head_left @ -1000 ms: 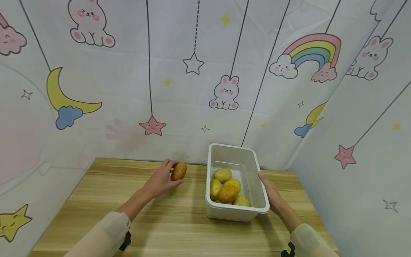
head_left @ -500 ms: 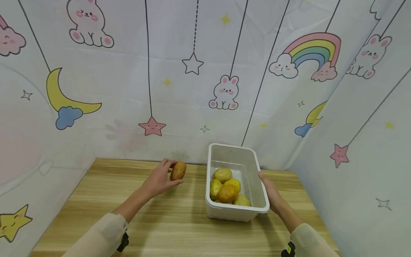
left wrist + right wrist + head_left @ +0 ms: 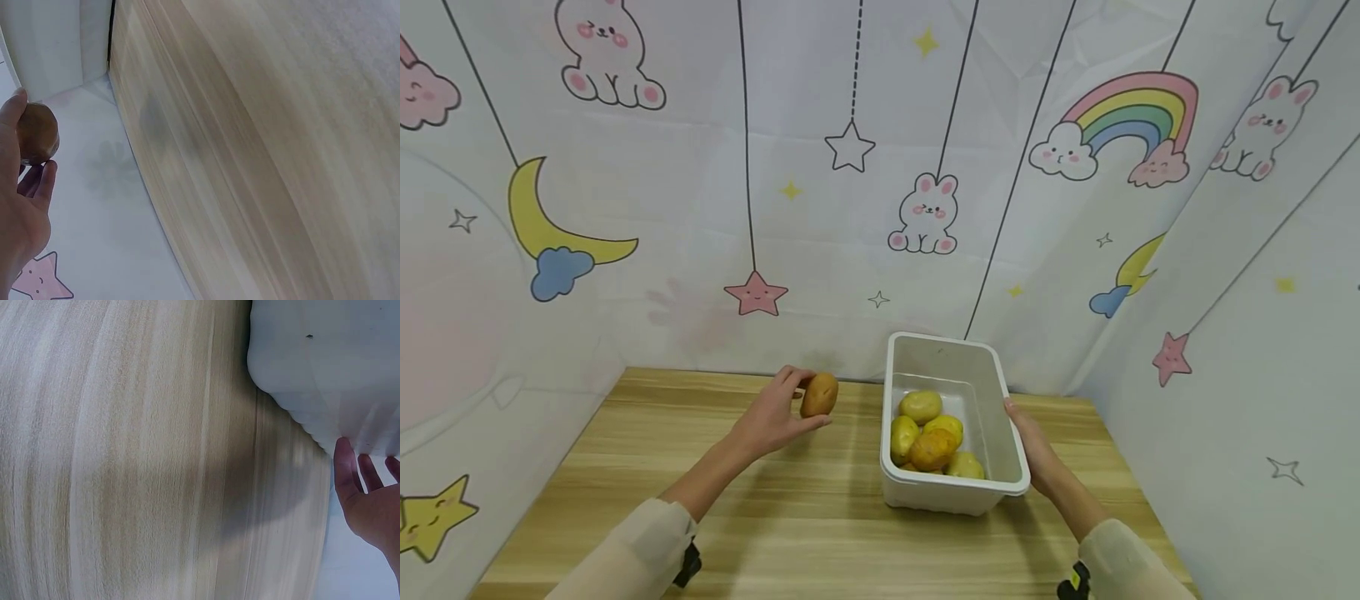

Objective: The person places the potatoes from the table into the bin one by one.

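A brown potato (image 3: 819, 395) is pinched between the thumb and fingers of my left hand (image 3: 772, 419), held off to the left of the bin. In the left wrist view the potato (image 3: 38, 134) sits between the fingertips, above the table. My right hand (image 3: 1034, 446) touches the right outer side of a white plastic bin (image 3: 955, 498). Its fingers (image 3: 344, 464) press fairly straight against the bin's wall in the right wrist view. Inside the bin lie several yellow potatoes (image 3: 920, 407), with a more orange-brown one (image 3: 933, 450) on top near the front.
The wood-grain table (image 3: 820, 533) runs back to a white cloth wall (image 3: 820, 333) printed with stars, rabbits and a rainbow. Another printed wall (image 3: 1225, 433) borders the right side. The bin stands near the back edge, right of the middle.
The left hand and its potato have shifted only very slightly. The right hand and the bin keep their places.
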`<state>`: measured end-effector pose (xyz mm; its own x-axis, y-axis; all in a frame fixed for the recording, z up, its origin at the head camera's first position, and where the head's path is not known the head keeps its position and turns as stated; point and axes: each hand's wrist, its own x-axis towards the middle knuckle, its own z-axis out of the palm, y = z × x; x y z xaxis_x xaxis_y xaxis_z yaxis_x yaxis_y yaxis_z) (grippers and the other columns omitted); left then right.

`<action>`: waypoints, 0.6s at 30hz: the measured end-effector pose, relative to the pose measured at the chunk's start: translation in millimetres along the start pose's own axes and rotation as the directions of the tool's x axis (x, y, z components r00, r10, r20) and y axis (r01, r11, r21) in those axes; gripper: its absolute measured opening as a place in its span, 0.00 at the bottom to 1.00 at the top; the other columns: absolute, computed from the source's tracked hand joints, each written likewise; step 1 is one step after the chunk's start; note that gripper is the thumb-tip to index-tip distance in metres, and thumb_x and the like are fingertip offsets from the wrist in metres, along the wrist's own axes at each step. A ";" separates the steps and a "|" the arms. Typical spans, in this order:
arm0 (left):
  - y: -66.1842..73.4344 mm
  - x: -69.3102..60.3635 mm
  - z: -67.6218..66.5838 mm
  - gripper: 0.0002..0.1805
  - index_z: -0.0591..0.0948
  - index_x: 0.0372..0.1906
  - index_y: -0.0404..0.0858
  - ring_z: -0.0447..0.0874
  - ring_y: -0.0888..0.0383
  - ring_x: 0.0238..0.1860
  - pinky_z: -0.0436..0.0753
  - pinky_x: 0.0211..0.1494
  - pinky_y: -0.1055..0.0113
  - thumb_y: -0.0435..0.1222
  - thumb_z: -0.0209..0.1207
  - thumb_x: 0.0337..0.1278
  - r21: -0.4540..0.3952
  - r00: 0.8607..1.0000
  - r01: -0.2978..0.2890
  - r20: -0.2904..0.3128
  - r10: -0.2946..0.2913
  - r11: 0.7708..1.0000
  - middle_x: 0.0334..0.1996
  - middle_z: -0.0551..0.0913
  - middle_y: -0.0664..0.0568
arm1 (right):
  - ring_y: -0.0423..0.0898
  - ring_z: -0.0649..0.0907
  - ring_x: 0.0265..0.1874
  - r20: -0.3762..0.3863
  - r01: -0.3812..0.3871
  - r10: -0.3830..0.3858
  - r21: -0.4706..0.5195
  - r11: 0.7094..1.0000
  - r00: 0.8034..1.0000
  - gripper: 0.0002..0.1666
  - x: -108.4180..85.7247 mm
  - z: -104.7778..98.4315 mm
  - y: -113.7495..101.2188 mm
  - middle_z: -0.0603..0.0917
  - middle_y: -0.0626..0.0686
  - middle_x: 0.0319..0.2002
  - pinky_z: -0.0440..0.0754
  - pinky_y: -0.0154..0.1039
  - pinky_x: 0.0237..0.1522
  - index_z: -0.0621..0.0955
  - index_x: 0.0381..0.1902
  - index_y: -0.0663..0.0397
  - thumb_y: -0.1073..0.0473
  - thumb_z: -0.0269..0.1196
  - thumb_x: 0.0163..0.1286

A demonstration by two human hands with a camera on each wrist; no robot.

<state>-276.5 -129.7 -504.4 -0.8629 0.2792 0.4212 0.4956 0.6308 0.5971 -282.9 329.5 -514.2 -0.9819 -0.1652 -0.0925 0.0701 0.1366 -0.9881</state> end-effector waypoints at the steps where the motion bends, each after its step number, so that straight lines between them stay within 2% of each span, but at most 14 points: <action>1: 0.9 0.4 -1.0 0.41 0.76 0.67 0.33 0.82 0.48 0.55 0.86 0.60 0.52 0.45 0.81 0.53 -0.002 1.000 0.000 0.001 0.000 1.000 0.56 0.77 0.45 | 0.60 0.78 0.64 0.002 0.000 0.000 -0.001 1.000 1.000 0.44 0.1 0.0 -0.2 0.72 0.72 0.71 0.82 0.47 0.59 0.64 0.79 0.66 0.35 0.37 0.87; 11: 11.6 7.6 -3.5 0.40 0.77 0.65 0.33 0.83 0.50 0.55 0.86 0.60 0.54 0.45 0.81 0.52 -0.010 0.999 -0.026 -0.031 0.025 1.000 0.56 0.78 0.46 | 0.58 0.79 0.62 -0.003 0.000 0.000 0.006 1.000 1.000 0.44 0.3 1.4 0.0 0.72 0.73 0.70 0.82 0.45 0.57 0.64 0.79 0.67 0.34 0.38 0.87; 18: 17.3 12.1 -2.2 0.40 0.77 0.66 0.33 0.83 0.52 0.55 0.87 0.59 0.57 0.50 0.80 0.54 -0.005 0.997 -0.057 -0.049 0.057 0.998 0.56 0.78 0.48 | 0.58 0.79 0.63 -0.001 0.001 0.000 0.017 1.000 1.000 0.44 1.2 1.9 0.0 0.71 0.73 0.71 0.82 0.45 0.58 0.63 0.80 0.67 0.35 0.37 0.88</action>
<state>-278.1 -117.0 -487.5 -0.8273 0.2786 0.4878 0.5447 0.6100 0.5755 -283.8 327.5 -514.5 -0.9821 -0.1645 -0.0919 0.0726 0.1198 -0.9901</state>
